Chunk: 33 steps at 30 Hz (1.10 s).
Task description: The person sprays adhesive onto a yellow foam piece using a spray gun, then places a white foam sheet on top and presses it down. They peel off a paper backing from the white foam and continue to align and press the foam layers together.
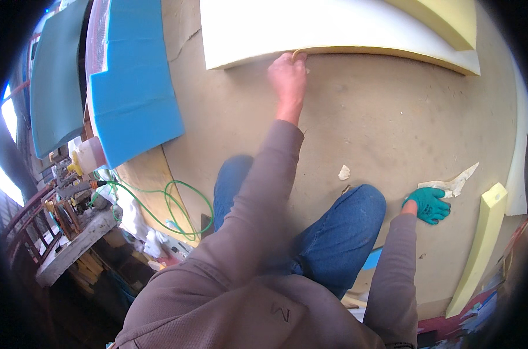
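My bare left hand (pixel 288 80) reaches forward to the near edge of a large white foam slab (pixel 333 26). Its fingers are closed on a thin yellowish strip (pixel 299 52), a small curl of which shows at the slab's yellowed edge. How the strip joins the slab is hard to make out. In a green work glove, my right hand (pixel 430 205) rests with fingers stretched out on the tan surface (pixel 357 128). A torn off-white scrap (pixel 459 180) lies beside the glove, just beyond it.
A yellow foam piece (pixel 444 20) lies on the slab's far right. Blue foam (pixel 133 110) and a grey-green sheet (pixel 57 75) stand at left, near a green cord (pixel 173 195) and a clear jug (pixel 90 154). A pale yellow foam strip (pixel 478 250) lies at right; a small scrap (pixel 344 172) is mid-surface.
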Each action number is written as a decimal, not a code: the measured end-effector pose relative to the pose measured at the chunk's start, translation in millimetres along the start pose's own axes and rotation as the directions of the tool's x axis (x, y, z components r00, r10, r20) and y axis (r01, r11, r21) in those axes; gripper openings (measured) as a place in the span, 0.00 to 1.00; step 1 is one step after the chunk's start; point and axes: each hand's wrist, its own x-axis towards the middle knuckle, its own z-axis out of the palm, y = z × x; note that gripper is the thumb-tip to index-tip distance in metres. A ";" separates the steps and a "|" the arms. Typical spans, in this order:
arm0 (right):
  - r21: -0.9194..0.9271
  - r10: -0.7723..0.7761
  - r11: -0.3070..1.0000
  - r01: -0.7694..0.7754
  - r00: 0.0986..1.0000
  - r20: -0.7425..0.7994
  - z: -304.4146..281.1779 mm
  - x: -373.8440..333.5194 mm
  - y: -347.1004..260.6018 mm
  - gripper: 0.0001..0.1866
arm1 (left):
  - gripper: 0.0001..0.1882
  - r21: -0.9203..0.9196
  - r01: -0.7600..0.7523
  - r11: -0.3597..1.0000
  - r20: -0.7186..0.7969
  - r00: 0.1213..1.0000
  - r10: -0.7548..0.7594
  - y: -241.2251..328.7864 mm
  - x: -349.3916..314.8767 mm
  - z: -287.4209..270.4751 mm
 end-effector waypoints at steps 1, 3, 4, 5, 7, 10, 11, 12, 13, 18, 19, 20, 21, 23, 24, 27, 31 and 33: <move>0.022 0.008 1.000 -0.008 1.000 0.027 0.0 -0.5 0.3 0.38 | 0.12 0.080 -0.066 0.995 -0.004 0.998 0.067 -4.1 0.8 2.9; 0.009 0.007 1.000 -0.008 0.999 0.035 2.0 -1.5 0.8 0.38 | 0.12 0.189 -0.198 0.962 -0.001 0.979 0.202 -13.9 -1.3 8.7; 0.011 -0.001 1.000 0.001 1.000 0.002 3.9 -1.9 1.3 0.38 | 0.12 0.218 -0.264 0.940 0.003 0.963 0.269 -18.8 -3.7 11.8; -0.009 0.002 1.000 -0.002 1.000 0.009 5.9 -2.3 1.4 0.38 | 0.11 0.275 -0.287 0.917 0.036 0.957 0.289 -22.9 -4.7 15.5; -0.034 0.002 0.999 -0.001 1.000 0.007 10.0 -3.1 2.1 0.38 | 0.13 0.152 -0.439 0.886 0.007 0.896 0.443 -29.1 -9.2 24.0; -0.034 -0.005 0.999 0.005 1.000 -0.005 13.9 -3.5 3.1 0.38 | 0.11 0.130 -0.517 0.846 0.049 0.855 0.516 -33.7 -8.2 25.3; -0.048 -0.012 0.999 0.011 1.000 -0.021 14.5 -3.5 3.3 0.37 | 0.09 0.134 -0.548 0.825 0.059 0.836 0.546 -32.0 -10.0 25.3; -0.055 -0.015 0.998 0.013 0.999 -0.029 14.8 -3.5 3.2 0.37 | 0.07 0.156 -0.577 0.802 0.143 0.817 0.559 -29.7 -11.5 23.5; -0.056 -0.018 0.998 0.015 0.999 -0.044 14.8 -3.4 3.2 0.37 | 0.05 0.164 -0.623 0.765 0.213 0.780 0.589 -26.3 -14.4 21.5; -0.060 -0.038 0.998 0.032 0.995 -0.087 12.8 -2.9 3.2 0.35 | 0.04 0.231 -0.650 0.724 0.434 0.735 0.521 -3.1 -50.8 37.4; -0.063 -0.049 0.997 0.043 0.994 -0.102 11.9 -2.8 2.7 0.35 | 0.05 0.242 -0.628 0.739 0.413 0.756 0.507 -2.3 -54.1 42.2; -0.083 -0.055 0.996 0.046 0.992 -0.111 10.7 -2.6 2.5 0.34 | 0.06 0.237 -0.611 0.755 0.421 0.765 0.487 -2.8 -56.5 46.2; -0.100 -0.065 0.994 0.053 0.991 -0.119 9.4 -2.3 1.7 0.34 | 0.07 0.220 -0.603 0.767 0.405 0.772 0.490 -3.2 -58.3 49.7; -0.088 -0.066 0.994 0.058 0.993 -0.093 6.5 -1.6 0.5 0.34 | 0.09 0.082 -0.570 0.818 0.546 0.712 0.441 -1.0 -72.1 51.6; -0.072 -0.061 0.996 0.056 0.996 -0.067 5.1 -1.2 0.1 0.34 | 0.10 0.002 -0.561 0.828 0.575 0.678 0.458 4.1 -81.1 51.2; 0.057 -0.030 0.998 0.019 0.979 0.202 0.2 7.3 13.5 0.35 | 0.03 -0.292 -0.562 0.774 0.696 0.429 0.575 51.5 -149.4 59.6; 0.766 -0.212 0.382 -0.517 0.758 0.617 -13.3 39.3 81.8 0.36 | 0.42 -0.445 -0.221 0.868 0.894 -0.171 0.415 101.4 -242.4 37.4; 0.764 -0.411 0.580 -0.284 0.708 0.575 -29.4 75.3 134.8 0.33 | 0.39 -0.354 -0.290 0.889 0.932 -0.184 0.311 95.7 -237.0 29.9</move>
